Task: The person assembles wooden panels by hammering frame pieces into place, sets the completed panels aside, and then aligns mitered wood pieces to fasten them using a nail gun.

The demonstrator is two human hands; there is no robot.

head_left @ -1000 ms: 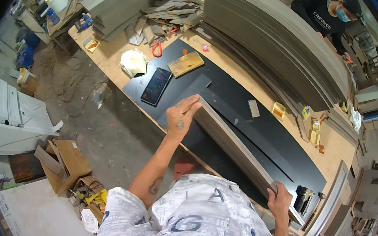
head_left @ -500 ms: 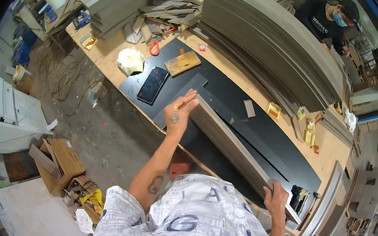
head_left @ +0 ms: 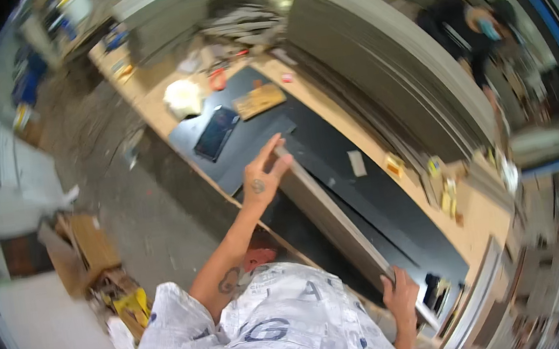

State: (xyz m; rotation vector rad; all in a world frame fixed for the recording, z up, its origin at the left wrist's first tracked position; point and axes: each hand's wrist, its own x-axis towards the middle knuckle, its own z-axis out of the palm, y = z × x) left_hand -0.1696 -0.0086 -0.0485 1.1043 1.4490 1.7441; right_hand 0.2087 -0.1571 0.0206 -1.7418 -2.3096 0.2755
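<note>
A long grey-brown wooden board (head_left: 333, 218), on edge, lies slantwise across the black sheet (head_left: 396, 205) on the workbench. At its far end is my left hand (head_left: 263, 176), the thumb and fingers closed around the end. My right hand (head_left: 401, 292) grips the near end, thumb on the close side and fingers over the top edge. Beyond my left hand lie a dark phone (head_left: 217, 135) and a yellowish-brown block (head_left: 260, 101). A small pale wood piece (head_left: 357, 163) rests to the right of the board. The picture is smeared by motion.
Tall stacks of grey-brown boards (head_left: 391, 54) stand along the bench's far side, beside a heap of offcuts (head_left: 242, 25). A white roll (head_left: 183, 98) sits near the left edge. Small yellow boxes (head_left: 395, 164) lie at right. Another person (head_left: 465, 30) stands behind the stacks.
The view has shifted a little, moving the bench leftward in the picture. My left thumb and fingers have spread around the board's end. The other person's arm now reaches lower.
</note>
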